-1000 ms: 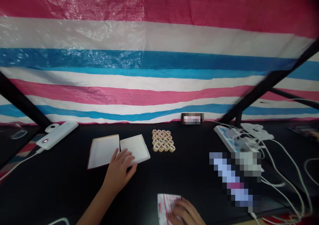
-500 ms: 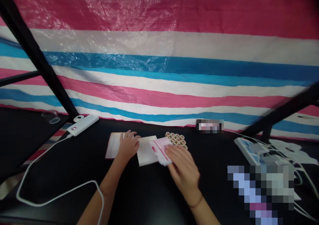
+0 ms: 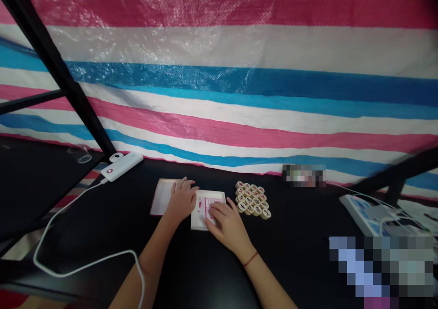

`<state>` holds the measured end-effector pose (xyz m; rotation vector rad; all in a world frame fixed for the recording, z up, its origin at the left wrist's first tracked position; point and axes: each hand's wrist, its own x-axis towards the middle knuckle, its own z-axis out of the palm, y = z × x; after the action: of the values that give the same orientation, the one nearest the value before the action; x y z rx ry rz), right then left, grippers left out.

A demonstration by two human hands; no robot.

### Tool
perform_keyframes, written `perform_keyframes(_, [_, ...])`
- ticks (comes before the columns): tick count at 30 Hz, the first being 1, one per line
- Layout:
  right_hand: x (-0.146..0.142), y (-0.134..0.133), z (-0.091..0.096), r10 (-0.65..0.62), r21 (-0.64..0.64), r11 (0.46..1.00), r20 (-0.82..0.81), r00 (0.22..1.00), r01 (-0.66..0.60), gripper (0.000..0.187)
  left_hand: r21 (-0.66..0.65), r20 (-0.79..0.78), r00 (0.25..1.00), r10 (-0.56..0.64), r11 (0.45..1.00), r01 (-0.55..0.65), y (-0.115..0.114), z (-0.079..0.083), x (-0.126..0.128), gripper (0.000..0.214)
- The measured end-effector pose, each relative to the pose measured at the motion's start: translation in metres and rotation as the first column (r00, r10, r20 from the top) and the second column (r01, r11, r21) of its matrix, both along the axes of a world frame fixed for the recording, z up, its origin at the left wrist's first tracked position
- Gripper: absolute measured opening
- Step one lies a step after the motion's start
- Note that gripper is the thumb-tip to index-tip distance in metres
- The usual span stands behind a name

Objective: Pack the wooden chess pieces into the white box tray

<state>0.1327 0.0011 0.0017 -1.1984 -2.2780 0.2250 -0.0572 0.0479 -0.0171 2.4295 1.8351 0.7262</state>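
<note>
A shallow white box, opened out into two halves, lies on the black table. My left hand (image 3: 184, 198) rests with fingers spread over the inner edge of the left half (image 3: 163, 198), which has a reddish rim. In the right half (image 3: 196, 221) lies a folded paper sheet (image 3: 202, 204) printed with pink-red grid lines, probably a xiangqi board. Spread fingers of my right hand (image 3: 227, 224) lie on top of this sheet and cover part of it. Just to the right of that hand stand Chinese chess pieces (image 3: 253, 199) in stacked rows, with red and black characters.
A white power bank (image 3: 123, 166) with a white cable (image 3: 58, 204) lies at the back left, near a clear cup (image 3: 80, 154). On the right is a power strip (image 3: 359, 215) with tangled cords. Striped plastic sheeting (image 3: 239, 90) hangs behind the table.
My right hand has moved left and lowered the folded sheet into the right box half; its fingers are now spread on it. The left hand stays on the box. The view has shifted slightly.
</note>
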Motion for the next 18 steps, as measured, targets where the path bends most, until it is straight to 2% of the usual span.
perform_keyframes(6, [0.001, 0.0001, -0.0022, 0.038, -0.03, 0.999, -0.013, 0.999, -0.038, 0.015, 0.045, 0.015, 1.0, 0.003, 0.999, -0.004, 0.0002, -0.0011, 0.0003, 0.031])
perform_keyframes(18, [0.0015, -0.0037, -0.0035, 0.032, -0.067, 0.997, -0.041, 0.999, -0.035, 0.013, 0.074, -0.003, 1.0, -0.001, 0.997, 0.002, 0.0024, -0.0054, -0.001, 0.029])
